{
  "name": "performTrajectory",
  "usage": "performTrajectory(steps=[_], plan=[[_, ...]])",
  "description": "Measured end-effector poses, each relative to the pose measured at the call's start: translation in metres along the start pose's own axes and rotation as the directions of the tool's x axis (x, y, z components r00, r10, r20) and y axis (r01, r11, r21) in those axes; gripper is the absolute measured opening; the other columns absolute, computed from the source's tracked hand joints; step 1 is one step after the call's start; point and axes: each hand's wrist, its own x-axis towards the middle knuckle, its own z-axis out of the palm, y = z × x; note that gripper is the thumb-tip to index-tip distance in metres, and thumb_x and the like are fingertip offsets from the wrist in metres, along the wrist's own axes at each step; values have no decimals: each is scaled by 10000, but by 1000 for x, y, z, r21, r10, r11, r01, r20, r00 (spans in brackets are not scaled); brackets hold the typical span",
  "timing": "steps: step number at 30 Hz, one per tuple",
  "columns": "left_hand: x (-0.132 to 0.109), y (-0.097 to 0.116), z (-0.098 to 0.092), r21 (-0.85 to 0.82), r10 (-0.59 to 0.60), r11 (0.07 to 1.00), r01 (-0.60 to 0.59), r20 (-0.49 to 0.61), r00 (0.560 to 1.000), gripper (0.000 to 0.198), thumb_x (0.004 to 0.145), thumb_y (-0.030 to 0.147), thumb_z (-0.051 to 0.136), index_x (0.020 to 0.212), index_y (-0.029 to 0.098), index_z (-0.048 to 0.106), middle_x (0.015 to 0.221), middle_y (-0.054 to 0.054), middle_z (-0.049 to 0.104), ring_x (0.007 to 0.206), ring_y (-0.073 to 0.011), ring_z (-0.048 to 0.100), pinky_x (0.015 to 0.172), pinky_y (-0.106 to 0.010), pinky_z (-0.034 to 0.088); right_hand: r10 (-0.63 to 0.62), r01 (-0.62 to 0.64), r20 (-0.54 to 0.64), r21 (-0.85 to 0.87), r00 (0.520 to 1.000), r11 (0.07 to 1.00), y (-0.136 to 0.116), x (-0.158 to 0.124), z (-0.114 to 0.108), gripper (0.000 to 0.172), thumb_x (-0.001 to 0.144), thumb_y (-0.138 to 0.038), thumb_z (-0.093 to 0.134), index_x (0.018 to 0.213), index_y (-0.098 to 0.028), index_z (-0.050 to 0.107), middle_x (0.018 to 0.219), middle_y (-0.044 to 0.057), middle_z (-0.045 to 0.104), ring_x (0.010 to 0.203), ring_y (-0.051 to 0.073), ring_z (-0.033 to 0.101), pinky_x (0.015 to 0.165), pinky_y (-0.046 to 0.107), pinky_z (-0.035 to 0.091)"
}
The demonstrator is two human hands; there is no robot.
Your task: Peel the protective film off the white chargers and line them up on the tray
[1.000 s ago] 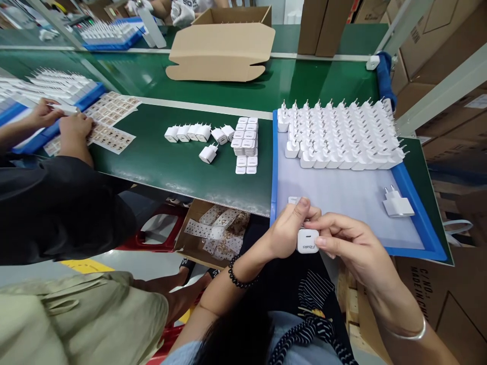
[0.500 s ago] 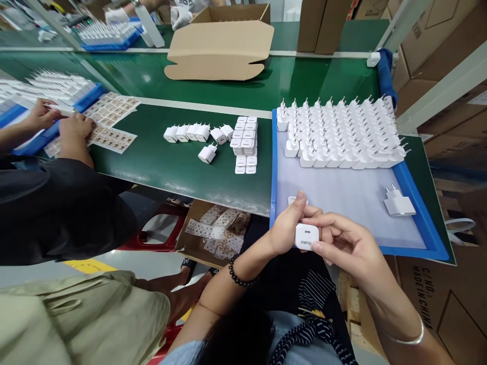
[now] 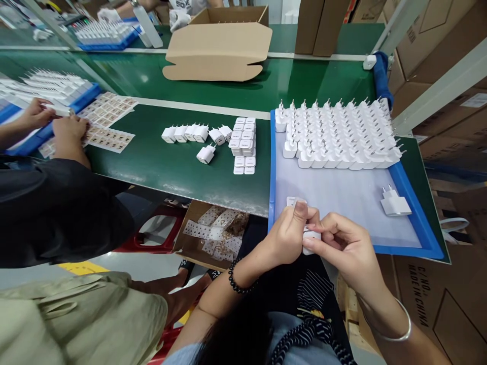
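A white plug charger (image 3: pixel 312 237) is held just over the near edge of the blue-rimmed tray (image 3: pixel 272 172). My left hand (image 3: pixel 288 234) is closed around its left side, thumb raised. With thumb and fingers, my right hand (image 3: pixel 344 248) pinches its right side. Fingers cover much of the charger, and its printed face is turned out of sight. Just beyond my left thumb, a small white piece (image 3: pixel 291 201) lies on the tray. One charger (image 3: pixel 395 204) lies apart at the tray's right, its pins pointing up. Packed rows of chargers (image 3: pixel 342 139) fill the tray's far part.
Left of the tray are stacked white square pieces (image 3: pixel 243 137) and several loose chargers (image 3: pixel 190 133) on the green table (image 3: pixel 182 175). A co-worker's hands (image 3: pixel 70 126) work beside sticker sheets (image 3: pixel 110 138). Below stands a carton of scraps (image 3: pixel 216 230); an open carton (image 3: pixel 218 48) lies behind.
The charger has tilted and turned in my hands, so its printed face with the port no longer shows. My fingers have closed in over it.
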Motion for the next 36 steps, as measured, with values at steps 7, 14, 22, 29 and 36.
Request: performTrajectory(steps=[7,14,22,29,36], plan=[[-5,6,5,114,69,991,-67,-9,998,753,972,832,125,632,210,379,604,-4,428,607,-145,391,598,-316,268,8,-2,-54,107,999,994,6,0,3,449,829,-248,808,532,-179,478,449,-76,373,414,48,313,413,184,238],[12,4,2,-294,-152,936,191,153,977,821,866,945,113,584,218,369,520,32,372,498,-103,356,505,-268,278,2,-7,23,215,1000,977,16,-9,-4,235,987,-357,695,815,-198,707,498,-72,514,332,42,389,362,161,284],[12,18,5,-376,-198,888,263,204,959,851,849,962,123,572,208,407,499,16,437,449,-87,370,460,-257,262,-103,83,112,174,988,981,9,-19,-11,152,1030,-285,652,1132,-314,761,529,-82,538,423,56,469,469,171,363],[11,16,6,-343,-134,925,165,112,985,837,886,930,153,567,203,417,520,20,425,491,-92,387,507,-264,295,-171,183,193,-45,966,982,3,-15,-19,323,910,-259,790,1216,-325,710,625,-92,393,527,69,430,572,192,386],[12,14,6,-368,-124,917,157,109,986,819,900,917,206,567,201,421,516,23,424,488,-88,377,504,-260,285,-181,200,181,-89,967,976,3,-16,-18,337,916,-200,747,1220,-333,688,637,-96,374,534,68,410,565,174,372]])
